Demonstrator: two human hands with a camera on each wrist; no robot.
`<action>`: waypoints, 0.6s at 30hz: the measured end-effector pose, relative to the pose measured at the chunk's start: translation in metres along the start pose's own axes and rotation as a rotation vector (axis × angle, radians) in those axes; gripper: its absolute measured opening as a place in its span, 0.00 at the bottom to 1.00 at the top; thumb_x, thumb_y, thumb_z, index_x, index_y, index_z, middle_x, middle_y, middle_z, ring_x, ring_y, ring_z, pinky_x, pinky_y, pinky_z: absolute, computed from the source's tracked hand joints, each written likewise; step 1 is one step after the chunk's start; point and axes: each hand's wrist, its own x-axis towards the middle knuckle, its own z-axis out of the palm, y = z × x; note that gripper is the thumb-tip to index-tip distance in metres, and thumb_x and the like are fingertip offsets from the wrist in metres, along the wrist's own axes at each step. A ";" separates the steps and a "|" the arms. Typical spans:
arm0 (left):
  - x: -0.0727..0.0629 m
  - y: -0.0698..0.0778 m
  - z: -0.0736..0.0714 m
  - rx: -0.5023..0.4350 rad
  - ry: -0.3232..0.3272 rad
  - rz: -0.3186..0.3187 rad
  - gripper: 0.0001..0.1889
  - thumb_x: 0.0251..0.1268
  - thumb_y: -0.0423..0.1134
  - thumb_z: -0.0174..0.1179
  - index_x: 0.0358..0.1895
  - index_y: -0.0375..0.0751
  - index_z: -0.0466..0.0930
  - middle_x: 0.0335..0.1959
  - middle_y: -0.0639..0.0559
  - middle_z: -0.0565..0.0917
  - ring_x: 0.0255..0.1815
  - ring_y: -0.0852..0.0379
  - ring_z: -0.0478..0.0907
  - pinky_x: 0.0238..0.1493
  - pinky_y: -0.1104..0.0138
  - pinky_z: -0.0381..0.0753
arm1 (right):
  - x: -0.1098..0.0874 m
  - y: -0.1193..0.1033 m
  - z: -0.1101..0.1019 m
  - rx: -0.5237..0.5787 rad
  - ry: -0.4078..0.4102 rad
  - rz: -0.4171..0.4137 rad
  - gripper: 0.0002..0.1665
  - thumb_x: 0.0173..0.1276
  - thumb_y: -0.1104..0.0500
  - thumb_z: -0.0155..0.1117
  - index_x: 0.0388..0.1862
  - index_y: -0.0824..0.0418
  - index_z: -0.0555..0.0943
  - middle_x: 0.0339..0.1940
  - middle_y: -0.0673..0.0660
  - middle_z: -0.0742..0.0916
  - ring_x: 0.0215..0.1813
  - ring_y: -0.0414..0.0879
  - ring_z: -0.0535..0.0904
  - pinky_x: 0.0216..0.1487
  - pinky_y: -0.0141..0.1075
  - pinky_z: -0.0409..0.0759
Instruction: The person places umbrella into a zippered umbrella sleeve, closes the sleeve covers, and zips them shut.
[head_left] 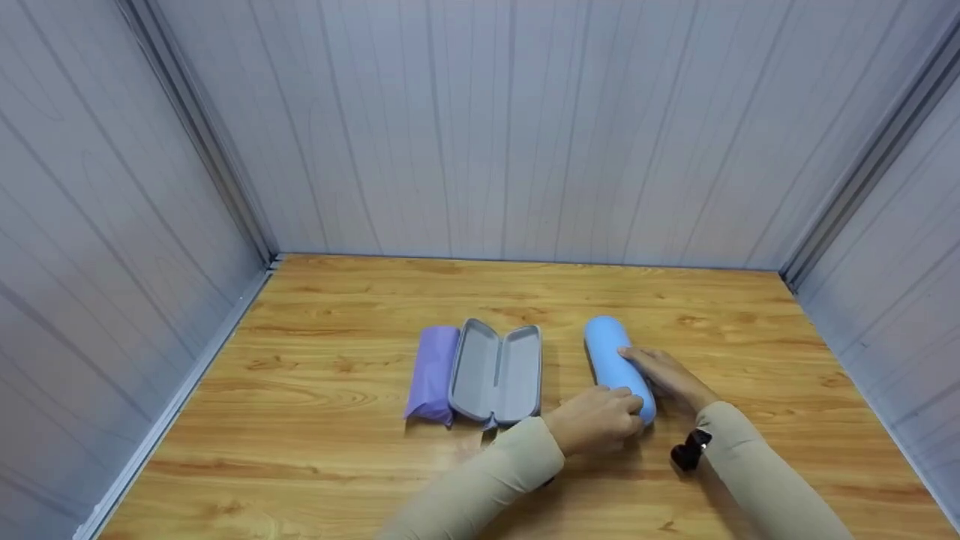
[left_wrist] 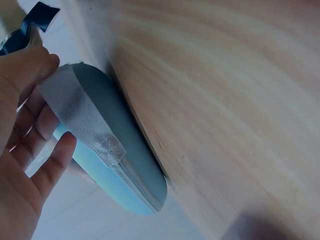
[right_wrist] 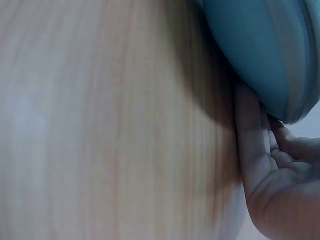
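Note:
A light blue zippered glasses case (head_left: 609, 351) lies closed on the table, right of centre. At its near end is my left hand (head_left: 596, 420); in the left wrist view its thumb and fingers pinch the grey strap (left_wrist: 82, 112) beside the zip. My right hand (head_left: 667, 375) holds the case from the right side, a fingertip on its top and other fingers low against it in the right wrist view. An open grey glasses case (head_left: 520, 375) lies left of my hands, with a purple pouch (head_left: 433, 371) directly beside it.
Pale panel walls (head_left: 480, 135) enclose the wooden table (head_left: 315, 450) at the back and both sides. A small black device (head_left: 688, 451) is strapped to my right wrist. My left forearm passes in front of the grey case.

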 end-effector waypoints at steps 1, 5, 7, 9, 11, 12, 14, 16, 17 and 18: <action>0.000 0.001 0.000 0.023 -0.009 0.003 0.07 0.68 0.41 0.63 0.42 0.56 0.89 0.40 0.59 0.80 0.37 0.63 0.74 0.34 0.74 0.76 | 0.000 0.000 0.000 -0.002 0.002 0.004 0.46 0.75 0.33 0.52 0.71 0.69 0.69 0.56 0.62 0.81 0.52 0.51 0.79 0.53 0.39 0.77; 0.001 0.003 0.000 0.112 -0.044 -0.002 0.09 0.72 0.40 0.60 0.45 0.59 0.89 0.43 0.59 0.79 0.40 0.63 0.74 0.34 0.74 0.77 | 0.001 0.000 0.001 0.003 0.002 0.009 0.45 0.75 0.33 0.51 0.71 0.69 0.69 0.56 0.63 0.81 0.52 0.52 0.79 0.53 0.41 0.78; 0.001 0.004 0.000 0.153 -0.060 -0.003 0.10 0.73 0.41 0.59 0.47 0.61 0.89 0.44 0.60 0.80 0.41 0.63 0.75 0.34 0.75 0.77 | 0.001 0.000 0.001 0.001 0.007 0.011 0.46 0.75 0.32 0.51 0.72 0.69 0.68 0.56 0.63 0.81 0.52 0.51 0.79 0.54 0.41 0.78; 0.002 0.005 0.000 0.184 -0.075 0.001 0.11 0.73 0.43 0.58 0.47 0.63 0.88 0.46 0.60 0.79 0.42 0.63 0.75 0.35 0.75 0.77 | 0.001 0.000 0.002 -0.006 0.005 0.010 0.46 0.75 0.32 0.51 0.72 0.69 0.67 0.57 0.63 0.80 0.53 0.51 0.79 0.54 0.41 0.77; 0.002 0.005 -0.001 0.212 -0.086 0.011 0.11 0.72 0.45 0.58 0.47 0.65 0.88 0.46 0.60 0.79 0.42 0.64 0.74 0.35 0.75 0.77 | 0.001 0.000 0.002 -0.019 0.011 0.012 0.47 0.74 0.31 0.51 0.73 0.69 0.67 0.58 0.63 0.80 0.53 0.51 0.78 0.55 0.40 0.77; 0.003 0.005 -0.001 0.219 -0.091 0.015 0.11 0.72 0.45 0.58 0.47 0.65 0.88 0.46 0.60 0.79 0.42 0.64 0.74 0.35 0.75 0.77 | 0.001 0.000 0.002 -0.023 0.014 0.014 0.48 0.74 0.31 0.51 0.73 0.69 0.67 0.59 0.63 0.80 0.54 0.51 0.78 0.55 0.41 0.76; 0.003 0.005 -0.002 0.224 -0.097 0.021 0.10 0.72 0.45 0.58 0.46 0.66 0.88 0.46 0.61 0.79 0.41 0.64 0.74 0.35 0.76 0.77 | 0.001 0.000 0.003 -0.028 0.013 0.018 0.49 0.74 0.31 0.51 0.74 0.69 0.65 0.61 0.65 0.79 0.56 0.53 0.77 0.58 0.43 0.75; 0.003 0.005 -0.002 0.222 -0.100 0.022 0.10 0.72 0.45 0.58 0.45 0.65 0.88 0.45 0.61 0.78 0.41 0.64 0.74 0.35 0.76 0.77 | 0.000 -0.001 0.003 -0.036 0.016 0.026 0.52 0.74 0.30 0.50 0.77 0.70 0.60 0.66 0.68 0.75 0.61 0.57 0.75 0.62 0.46 0.73; 0.003 0.004 -0.002 0.219 -0.100 0.021 0.10 0.72 0.44 0.59 0.46 0.65 0.88 0.45 0.61 0.78 0.41 0.64 0.74 0.34 0.76 0.77 | 0.000 -0.002 0.004 -0.036 0.017 0.032 0.53 0.73 0.30 0.50 0.78 0.70 0.57 0.69 0.70 0.72 0.64 0.59 0.72 0.64 0.49 0.72; 0.003 0.004 -0.002 0.218 -0.098 0.020 0.10 0.72 0.44 0.59 0.45 0.65 0.88 0.45 0.61 0.78 0.41 0.64 0.74 0.34 0.76 0.77 | 0.000 -0.002 0.004 -0.039 0.019 0.038 0.55 0.73 0.29 0.50 0.79 0.69 0.54 0.72 0.71 0.69 0.67 0.61 0.70 0.66 0.52 0.69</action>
